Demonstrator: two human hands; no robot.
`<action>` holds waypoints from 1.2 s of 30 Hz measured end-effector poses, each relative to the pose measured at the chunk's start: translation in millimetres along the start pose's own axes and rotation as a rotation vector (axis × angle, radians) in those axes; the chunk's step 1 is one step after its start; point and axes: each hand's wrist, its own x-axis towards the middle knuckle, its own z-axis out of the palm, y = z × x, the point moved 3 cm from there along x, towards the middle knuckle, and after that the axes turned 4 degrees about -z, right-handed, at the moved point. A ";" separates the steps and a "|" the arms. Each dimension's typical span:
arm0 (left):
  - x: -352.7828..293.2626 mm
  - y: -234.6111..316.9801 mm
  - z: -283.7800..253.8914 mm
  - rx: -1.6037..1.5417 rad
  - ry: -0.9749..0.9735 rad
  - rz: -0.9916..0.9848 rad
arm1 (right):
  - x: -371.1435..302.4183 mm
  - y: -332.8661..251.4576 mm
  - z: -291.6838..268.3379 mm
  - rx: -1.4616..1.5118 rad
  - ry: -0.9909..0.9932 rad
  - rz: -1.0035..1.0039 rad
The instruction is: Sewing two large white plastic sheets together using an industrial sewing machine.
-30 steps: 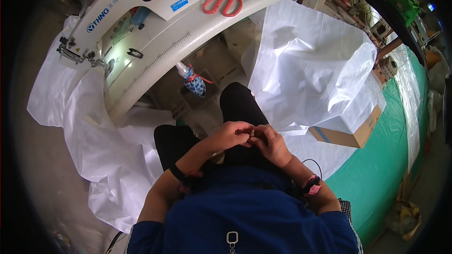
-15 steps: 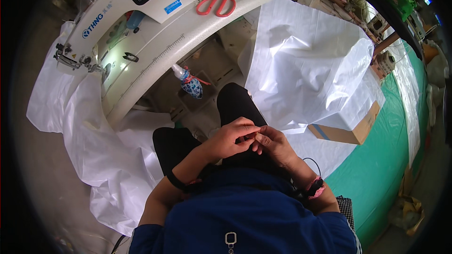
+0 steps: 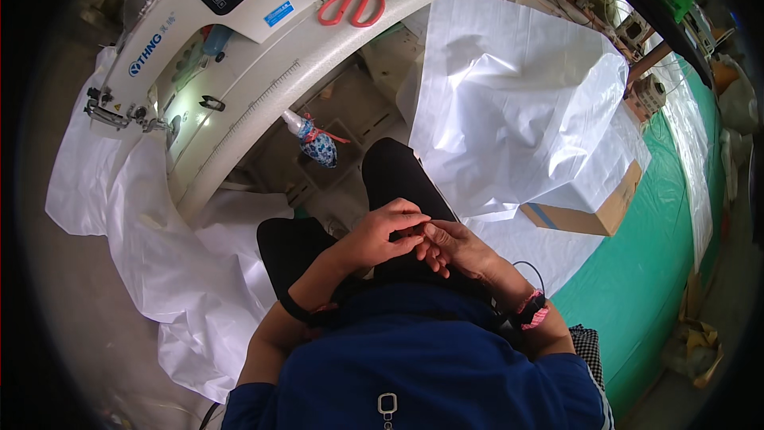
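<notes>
Both hands are up over the lap, fingertips meeting just above the dark trouser leg point(image 3: 398, 179). The left hand point(image 3: 383, 235) is half curled, its index finger reaching across to the right hand and its thumb tucked lower down, with a bit of a gap between them. The right hand point(image 3: 463, 248) has its thumb pushed up against the left fingertips, and its other fingers hang loose and slightly fanned below. Can't tell if there's anything pinched in there tbh; the fingertips cover that spot and it's tiny anyway. If there's a small thing, it'd have to be right where the tips meet.

Nearest stuff around them: the white sheet point(image 3: 517, 95) on the right, draped partly over a cardboard box point(image 3: 589, 223), and a blue flowered bundle point(image 3: 320, 150) with a red tie, up and left by the edge of the sewing machine table point(image 3: 318, 52). None of those are being touched.

Compared with a second ago, a little brownish bit showed between the fingertips back then, and now I can't see it. The right fingers are looser too, and the table sits further left in view.
</notes>
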 end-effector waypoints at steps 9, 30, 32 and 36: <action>-0.9 -0.4 -0.8 0.006 -0.039 -0.042 | 1.0 1.3 4.1 -0.097 0.038 -0.012; -1.3 -2.6 2.2 0.098 -0.030 0.005 | 3.8 2.3 13.5 -0.152 0.094 -0.044; -0.8 -1.8 2.4 0.108 -0.024 0.016 | 3.4 1.5 13.4 -0.148 0.096 -0.049; -0.1 -0.3 2.9 0.126 -0.011 0.014 | 2.8 2.0 13.3 -0.141 0.108 -0.053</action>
